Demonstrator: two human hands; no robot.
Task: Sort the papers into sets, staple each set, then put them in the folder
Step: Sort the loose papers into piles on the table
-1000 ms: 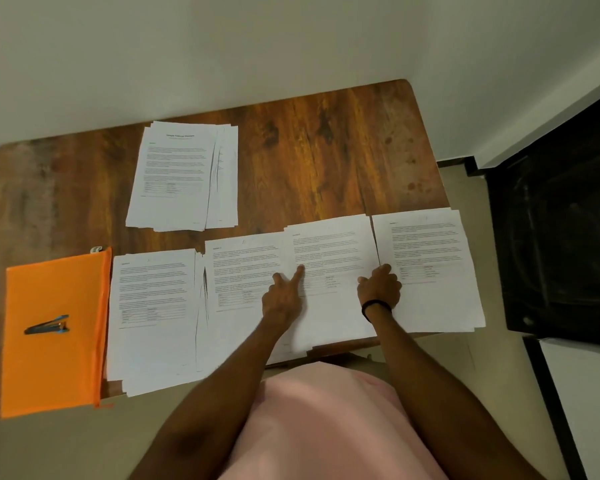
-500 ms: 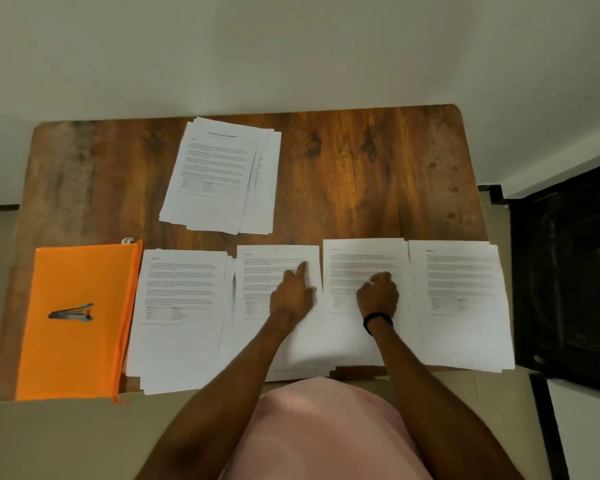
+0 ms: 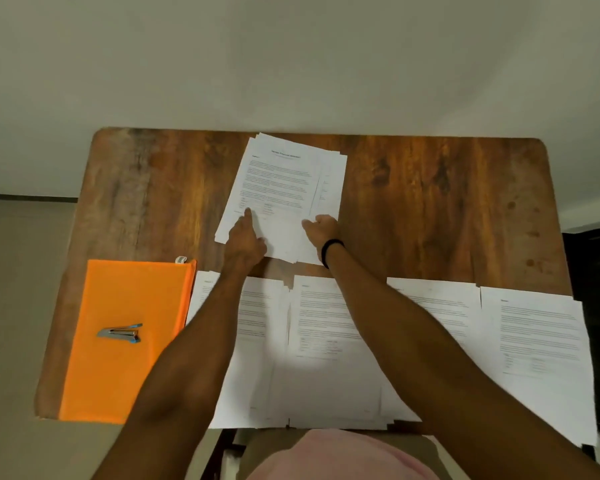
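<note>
**Tally by kind**

One wooden table carries five stacks of printed papers: one far stack and four in the near row, namely the leftmost stack, second stack, third stack and rightmost stack. Each seems to hold several sheets, but they are too close to count. There is one orange zip folder, one stapler, one left hand, one right hand and one black wristband.

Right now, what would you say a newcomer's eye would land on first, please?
The orange folder, a stapler lying on it, at the left of the table. Next, the left hand and right hand on the far stack of papers, with a row of paper stacks along the near edge.
</note>
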